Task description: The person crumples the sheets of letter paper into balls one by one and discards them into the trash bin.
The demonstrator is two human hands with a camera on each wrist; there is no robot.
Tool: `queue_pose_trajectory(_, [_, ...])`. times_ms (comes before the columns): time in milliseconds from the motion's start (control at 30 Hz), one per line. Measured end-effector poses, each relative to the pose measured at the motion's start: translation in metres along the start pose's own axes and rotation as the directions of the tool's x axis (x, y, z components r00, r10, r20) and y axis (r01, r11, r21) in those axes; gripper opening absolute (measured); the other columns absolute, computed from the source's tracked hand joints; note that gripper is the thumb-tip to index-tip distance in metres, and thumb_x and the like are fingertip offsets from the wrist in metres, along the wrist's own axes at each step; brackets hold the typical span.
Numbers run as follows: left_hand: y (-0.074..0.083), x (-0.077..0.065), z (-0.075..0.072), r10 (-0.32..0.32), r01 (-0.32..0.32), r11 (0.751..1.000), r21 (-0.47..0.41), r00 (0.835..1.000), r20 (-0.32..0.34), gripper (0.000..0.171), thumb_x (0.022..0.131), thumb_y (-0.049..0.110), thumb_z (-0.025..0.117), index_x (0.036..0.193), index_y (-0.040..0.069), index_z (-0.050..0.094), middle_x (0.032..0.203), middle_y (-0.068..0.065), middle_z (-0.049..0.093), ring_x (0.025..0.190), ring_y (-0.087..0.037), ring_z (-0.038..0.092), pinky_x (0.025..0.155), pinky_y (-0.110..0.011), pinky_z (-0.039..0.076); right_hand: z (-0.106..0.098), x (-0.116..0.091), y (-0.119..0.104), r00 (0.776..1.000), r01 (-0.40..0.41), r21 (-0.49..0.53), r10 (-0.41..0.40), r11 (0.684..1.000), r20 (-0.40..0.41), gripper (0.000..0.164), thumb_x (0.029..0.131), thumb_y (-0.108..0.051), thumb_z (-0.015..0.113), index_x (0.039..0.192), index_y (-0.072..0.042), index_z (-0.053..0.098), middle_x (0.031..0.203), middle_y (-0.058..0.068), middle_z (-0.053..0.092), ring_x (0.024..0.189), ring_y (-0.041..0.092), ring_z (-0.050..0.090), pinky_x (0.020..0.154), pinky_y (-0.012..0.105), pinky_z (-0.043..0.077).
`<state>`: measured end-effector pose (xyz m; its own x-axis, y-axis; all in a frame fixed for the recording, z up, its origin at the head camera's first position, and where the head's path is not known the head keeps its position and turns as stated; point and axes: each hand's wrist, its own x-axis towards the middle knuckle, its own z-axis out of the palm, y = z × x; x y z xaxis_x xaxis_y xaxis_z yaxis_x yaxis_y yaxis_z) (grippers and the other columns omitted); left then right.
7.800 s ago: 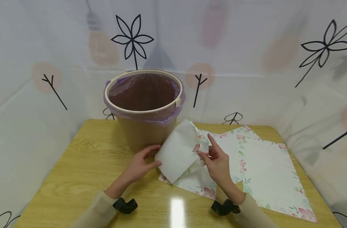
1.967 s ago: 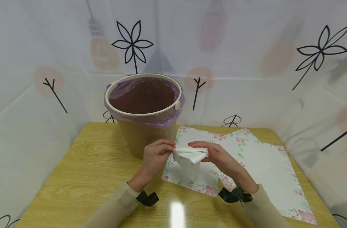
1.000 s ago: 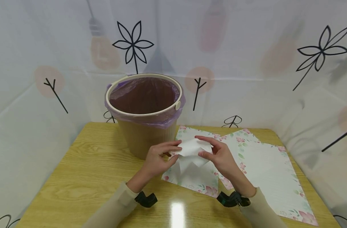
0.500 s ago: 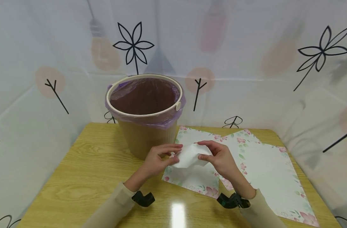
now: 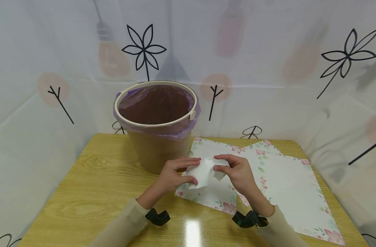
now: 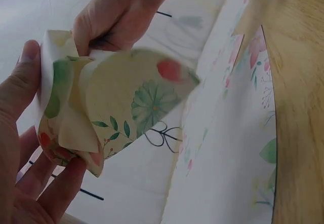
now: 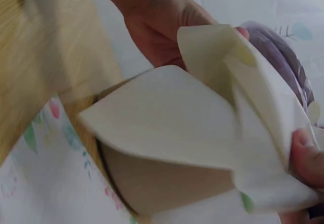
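Note:
Both hands hold a crumpled sheet of floral-bordered paper (image 5: 202, 173) above the table, in front of the bin. My left hand (image 5: 171, 175) grips its left side, thumb below and fingers above. On the other side, my right hand (image 5: 239, 172) pinches the paper between thumb and fingers. In the left wrist view the paper (image 6: 144, 100) is bent into loose folds, with a printed flap standing out. The right wrist view shows its plain white side (image 7: 167, 115), blurred. Under the hands lies another floral sheet (image 5: 206, 199) on the table.
A beige bin (image 5: 158, 147) with a purple liner bag (image 5: 178, 132) stands behind and left of the hands. More floral sheets (image 5: 299, 192) lie overlapping on the right of the wooden table (image 5: 98, 192). A patterned cloth (image 5: 252, 103) hangs behind.
The paper, a broad half-folded sheet at first, has been bunched into a smaller crumpled shape. Over the last second both hands have turned and squeezed it, sinking slightly. The bin stays put.

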<state>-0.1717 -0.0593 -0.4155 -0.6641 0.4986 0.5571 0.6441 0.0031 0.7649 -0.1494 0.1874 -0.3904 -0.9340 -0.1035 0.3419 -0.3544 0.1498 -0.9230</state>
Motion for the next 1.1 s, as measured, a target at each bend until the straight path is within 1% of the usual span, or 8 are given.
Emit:
queue_pose_trajectory(167, [0.007,0.000,0.011,-0.077,0.076,0.997,-0.010,0.997,-0.034,0.059,0.071,0.003,0.087,0.127,0.001,0.067,0.130,-0.011,0.065,0.115,-0.023,0.062,0.074,-0.033,0.058,0.009,0.001,0.001,0.996,0.031,0.103,-0.022,0.994,-0.092,0.007,0.083,0.009,0.074,0.090,0.009,0.074,0.098,0.000,0.076,0.100,0.014,0.069,0.074,0.028,0.058])
queue_pose_trajectory(267, [0.008,0.000,0.015,-0.116,0.116,0.993,-0.004,0.992,-0.050,0.066,0.072,0.003,0.087,0.133,0.002,0.063,0.132,-0.009,0.064,0.114,-0.023,0.062,0.073,-0.032,0.058,0.014,0.000,0.003,0.992,0.042,0.160,-0.022,0.986,-0.126,0.005,0.083,0.012,0.072,0.088,0.011,0.073,0.096,0.000,0.076,0.102,0.014,0.068,0.077,0.028,0.057])
queue_pose_trajectory(400, [0.008,0.001,0.023,-0.138,0.137,0.990,-0.010,0.989,-0.053,0.073,0.072,0.006,0.087,0.139,0.008,0.059,0.132,-0.007,0.062,0.110,-0.023,0.060,0.073,-0.032,0.058,0.022,-0.003,0.005,0.988,0.113,0.169,-0.092,0.979,-0.127,0.005,0.085,0.014,0.068,0.086,0.011,0.073,0.097,0.002,0.076,0.103,0.015,0.068,0.082,0.028,0.056])
queue_pose_trajectory(500, [0.007,0.001,0.027,-0.131,0.131,0.991,-0.007,0.988,-0.082,0.073,0.071,0.006,0.088,0.139,0.011,0.060,0.127,-0.006,0.064,0.106,-0.021,0.060,0.071,-0.032,0.059,0.026,-0.003,0.005,0.983,0.162,0.164,-0.144,0.973,-0.115,0.006,0.086,0.014,0.067,0.086,0.011,0.073,0.098,0.006,0.075,0.103,0.017,0.069,0.081,0.027,0.056])
queue_pose_trajectory(600, [0.007,0.001,0.029,-0.115,0.118,0.993,0.019,0.986,-0.124,0.072,0.068,0.006,0.089,0.135,0.011,0.063,0.123,-0.006,0.066,0.103,-0.019,0.061,0.066,-0.031,0.058,0.026,-0.003,0.006,0.984,0.158,0.154,-0.144,0.975,-0.101,0.006,0.087,0.012,0.068,0.088,0.010,0.074,0.100,0.007,0.075,0.104,0.017,0.068,0.076,0.024,0.056])
queue_pose_trajectory(800, [0.009,0.003,0.025,-0.057,0.072,0.994,0.080,0.984,-0.170,0.069,0.062,0.000,0.091,0.127,0.003,0.067,0.117,-0.011,0.069,0.101,-0.018,0.062,0.059,-0.035,0.057,0.019,-0.003,0.005,0.984,0.171,0.134,-0.176,0.976,0.027,0.014,0.092,0.006,0.064,0.103,0.007,0.073,0.110,0.004,0.074,0.105,0.016,0.066,0.072,0.022,0.054])
queue_pose_trajectory(967, [0.026,0.007,0.016,-0.002,0.018,0.997,0.072,0.977,-0.213,0.051,0.064,-0.010,0.086,0.112,-0.008,0.070,0.106,-0.018,0.070,0.090,-0.019,0.064,0.055,-0.033,0.055,0.015,-0.006,0.007,0.951,0.183,0.314,-0.249,0.932,0.183,0.024,0.096,0.012,0.051,0.116,0.013,0.063,0.125,0.005,0.068,0.114,0.018,0.061,0.077,0.026,0.056])
queue_pose_trajectory(1100, [0.040,0.009,0.010,0.015,0.000,0.998,0.064,0.973,-0.232,0.042,0.067,-0.011,0.084,0.107,-0.008,0.072,0.100,-0.018,0.070,0.079,-0.024,0.062,0.051,-0.029,0.050,0.017,-0.009,0.006,0.930,0.209,0.296,-0.284,0.932,0.235,0.034,0.091,0.012,0.062,0.125,0.011,0.058,0.133,0.010,0.062,0.109,0.017,0.063,0.076,0.027,0.057])
